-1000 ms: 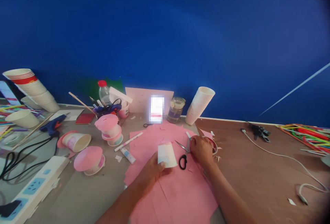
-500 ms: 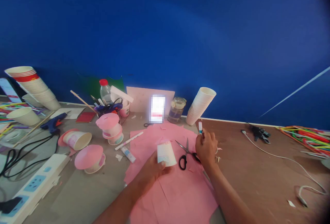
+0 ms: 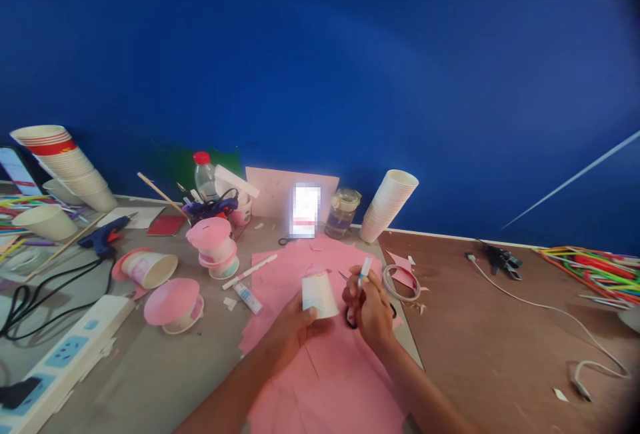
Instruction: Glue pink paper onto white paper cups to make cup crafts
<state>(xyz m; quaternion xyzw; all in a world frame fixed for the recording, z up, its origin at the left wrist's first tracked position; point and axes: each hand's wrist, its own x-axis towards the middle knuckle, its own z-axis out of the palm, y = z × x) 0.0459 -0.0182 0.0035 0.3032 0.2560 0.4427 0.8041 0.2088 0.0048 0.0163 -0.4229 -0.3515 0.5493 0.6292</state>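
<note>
My left hand (image 3: 295, 329) grips a white paper cup (image 3: 320, 294), turned upside down, with a pale blue print on its side. A small pink piece shows at the cup's top. To the right of the cup, my right hand (image 3: 373, 307) is closed around a slim white and teal tube (image 3: 365, 269) whose white end points up; its kind is unclear. Black-handled scissors (image 3: 351, 317) lie partly hidden beneath this hand. Both hands are over stacked pink paper sheets (image 3: 320, 381). A small white tube (image 3: 249, 299) and a white stick (image 3: 250, 271) lie left of the cup.
Pink-topped cup pieces (image 3: 173, 304) stand at left, near a power strip (image 3: 65, 354) and a glue gun (image 3: 105, 234). Behind are a lit phone (image 3: 305, 211), a glass jar (image 3: 343, 214) and stacked cups (image 3: 389, 206). A cable (image 3: 540, 304) lies right.
My right hand has moved left with the slim tube, closer to the cup, uncovering a tape-like ring and pink scraps. My left hand and the cup have shifted slightly left.
</note>
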